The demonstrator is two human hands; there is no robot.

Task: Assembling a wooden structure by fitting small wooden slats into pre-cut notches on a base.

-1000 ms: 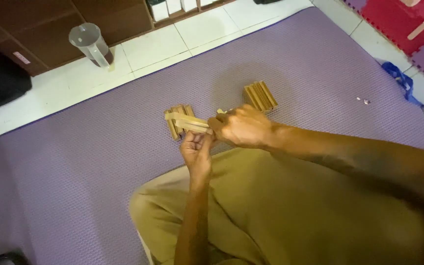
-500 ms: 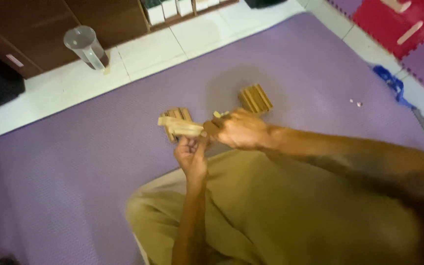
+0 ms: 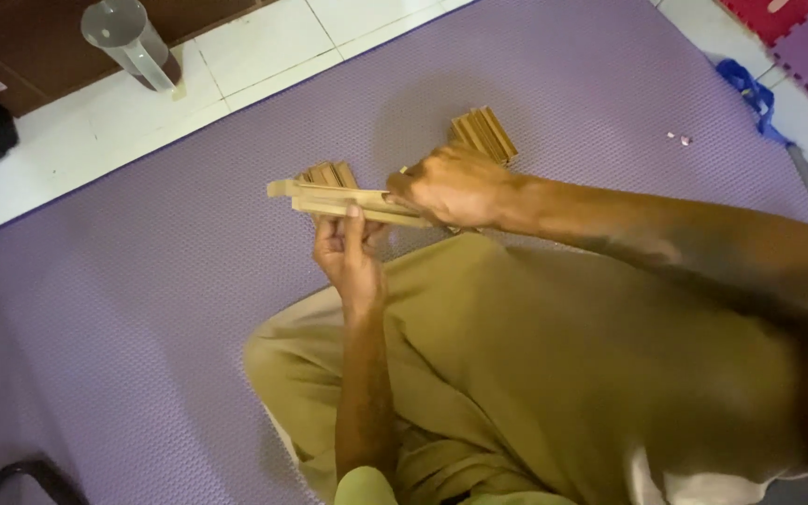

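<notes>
Both hands (image 3: 353,252) still grip wooden sticks (image 3: 343,198); unchanged.

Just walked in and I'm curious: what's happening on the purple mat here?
A person sits on the purple mat holding long wooden slats with both hands: the left hand supports them from below, the right hand grips one end from above. Two small piles of similar wooden pieces lie on the mat beyond, one behind the held slats, the other farther right. A clear plastic cup stands on the white tiles.

Wooden sticks (image 3: 348,199), matt; purple mat (image 3: 123,309), textured foam.
</notes>
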